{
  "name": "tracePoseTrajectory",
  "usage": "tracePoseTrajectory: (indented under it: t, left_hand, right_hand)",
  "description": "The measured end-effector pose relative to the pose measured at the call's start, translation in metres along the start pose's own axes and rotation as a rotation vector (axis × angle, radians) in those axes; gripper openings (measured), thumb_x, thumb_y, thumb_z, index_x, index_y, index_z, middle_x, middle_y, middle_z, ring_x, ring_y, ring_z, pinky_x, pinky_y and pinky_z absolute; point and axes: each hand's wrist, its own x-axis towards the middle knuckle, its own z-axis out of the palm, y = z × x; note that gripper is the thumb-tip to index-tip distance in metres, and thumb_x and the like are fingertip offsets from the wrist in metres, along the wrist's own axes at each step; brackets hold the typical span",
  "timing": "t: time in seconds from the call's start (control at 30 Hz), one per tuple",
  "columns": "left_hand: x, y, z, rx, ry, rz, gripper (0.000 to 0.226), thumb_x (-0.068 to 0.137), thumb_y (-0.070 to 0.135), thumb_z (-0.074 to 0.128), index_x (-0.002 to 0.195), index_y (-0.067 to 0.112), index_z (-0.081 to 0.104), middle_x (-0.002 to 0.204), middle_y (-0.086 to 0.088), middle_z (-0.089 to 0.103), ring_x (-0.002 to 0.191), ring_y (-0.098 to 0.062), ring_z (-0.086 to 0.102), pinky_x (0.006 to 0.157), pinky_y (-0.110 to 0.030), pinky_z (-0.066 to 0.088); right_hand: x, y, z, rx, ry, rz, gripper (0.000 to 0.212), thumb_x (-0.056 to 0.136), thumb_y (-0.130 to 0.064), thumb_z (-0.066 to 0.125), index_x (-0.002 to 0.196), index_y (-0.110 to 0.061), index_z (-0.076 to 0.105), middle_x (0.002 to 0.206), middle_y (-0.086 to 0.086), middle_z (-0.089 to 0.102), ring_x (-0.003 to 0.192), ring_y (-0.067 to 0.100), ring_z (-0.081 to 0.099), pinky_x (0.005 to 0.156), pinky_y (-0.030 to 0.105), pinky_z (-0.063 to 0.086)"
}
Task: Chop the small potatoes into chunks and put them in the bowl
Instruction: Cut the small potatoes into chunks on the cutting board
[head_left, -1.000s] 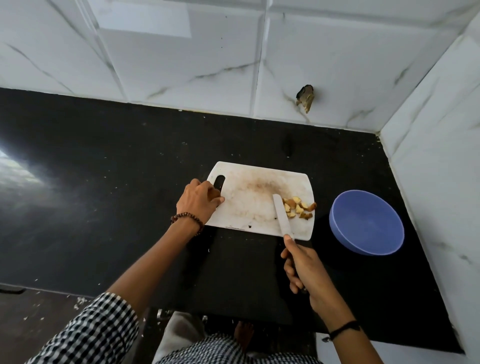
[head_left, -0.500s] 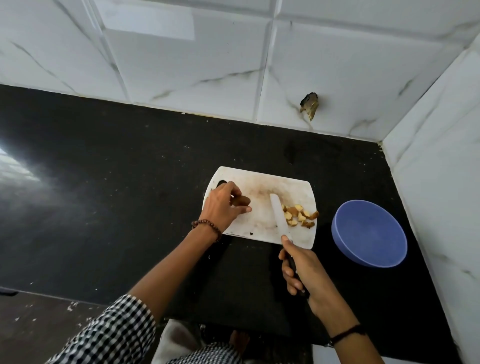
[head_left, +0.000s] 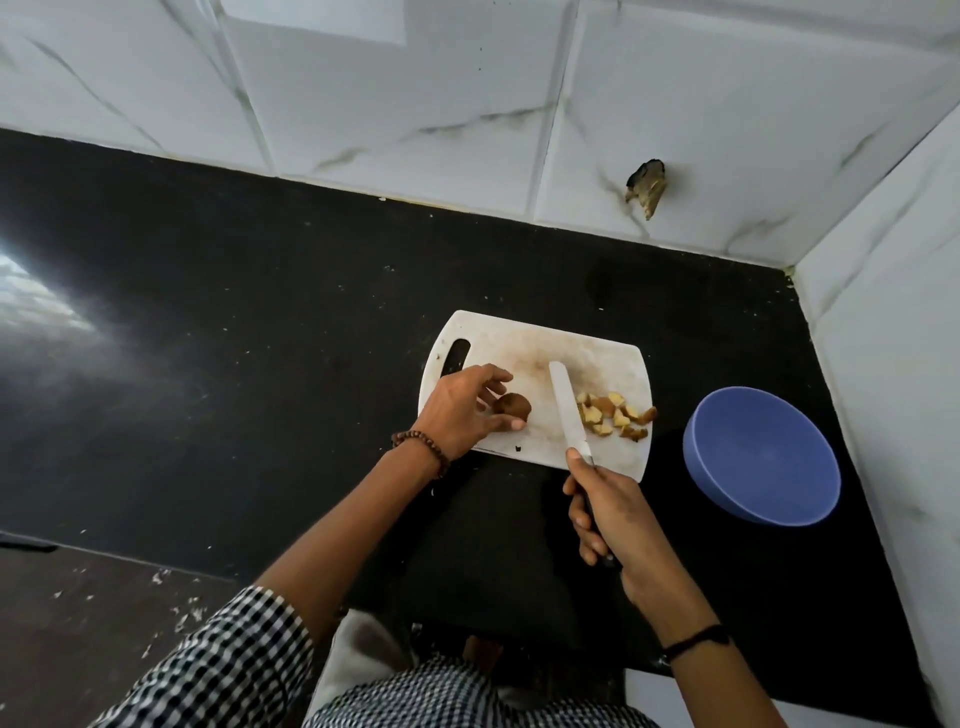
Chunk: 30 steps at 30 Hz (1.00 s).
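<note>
left hand pinches small brown potato on white plastic board | right hand grips white-bladed knife | chunks beside blade

Left hand around a whole potato, knife beside chunks on board

Black, white-speckled desk; white board stained brown; brown potato; yellow-and-brown chunks; knife with white blade; blue bowl; black-and-white checked sleeve; white, grey-veined wall tiles.
</note>
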Motion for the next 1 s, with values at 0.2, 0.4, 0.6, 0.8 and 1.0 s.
tracePoseTrajectory:
  t: [0.2, 0.4, 0.6, 0.8, 1.0]
  left_hand:
    - [0.001, -0.003, -0.003, 0.106, -0.034, 0.012, 0.051, 0.072, 0.030, 0.082, 0.118, 0.016, 0.066, 0.108, 0.003, 0.064, 0.091, -0.005, 0.058, 0.082, -0.013, 0.043]
    - [0.005, 0.006, 0.009, 0.104, 0.057, 0.026, 0.046, 0.076, 0.025, 0.079, 0.117, 0.014, 0.064, 0.107, 0.001, 0.060, 0.092, -0.009, 0.058, 0.085, -0.021, 0.049]
    - [0.021, 0.021, 0.020, 0.022, 0.187, -0.042, 0.044, 0.073, 0.029, 0.081, 0.111, 0.013, 0.066, 0.102, 0.000, 0.062, 0.089, -0.010, 0.059, 0.083, -0.023, 0.051]
    - [0.022, 0.018, 0.018, -0.004, 0.156, -0.080, 0.037, 0.073, 0.029, 0.080, 0.106, 0.013, 0.072, 0.096, 0.000, 0.068, 0.088, -0.008, 0.063, 0.086, -0.026, 0.053]
    - [0.018, 0.022, 0.013, 0.012, 0.145, -0.043, 0.021, 0.082, 0.024, 0.073, 0.101, 0.017, 0.075, 0.091, 0.002, 0.070, 0.086, -0.008, 0.064, 0.083, -0.026, 0.054]
  right_hand:
    - [0.002, 0.001, 0.004, -0.042, 0.000, -0.025, 0.047, 0.100, -0.055, 0.050, 0.095, -0.010, 0.064, 0.057, 0.000, 0.049, 0.042, 0.010, 0.040, 0.044, 0.026, 0.038]
    - [0.004, -0.003, 0.004, -0.092, 0.019, -0.117, 0.049, 0.100, -0.056, 0.047, 0.094, -0.011, 0.065, 0.057, -0.001, 0.049, 0.042, 0.009, 0.041, 0.044, 0.025, 0.039]
    - [0.008, -0.013, 0.010, -0.278, 0.086, -0.275, 0.050, 0.102, -0.057, 0.040, 0.091, -0.014, 0.062, 0.061, -0.001, 0.053, 0.047, 0.010, 0.048, 0.047, 0.027, 0.041]
    - [0.017, -0.020, 0.014, -0.533, 0.155, -0.367, 0.048, 0.105, -0.055, 0.033, 0.095, -0.017, 0.060, 0.080, 0.000, 0.062, 0.067, 0.008, 0.055, 0.057, 0.025, 0.039]
    - [0.017, -0.018, 0.021, -0.726, 0.215, -0.396, 0.045, 0.106, -0.051, 0.028, 0.098, -0.016, 0.054, 0.078, 0.000, 0.060, 0.068, 0.009, 0.056, 0.053, 0.025, 0.038]
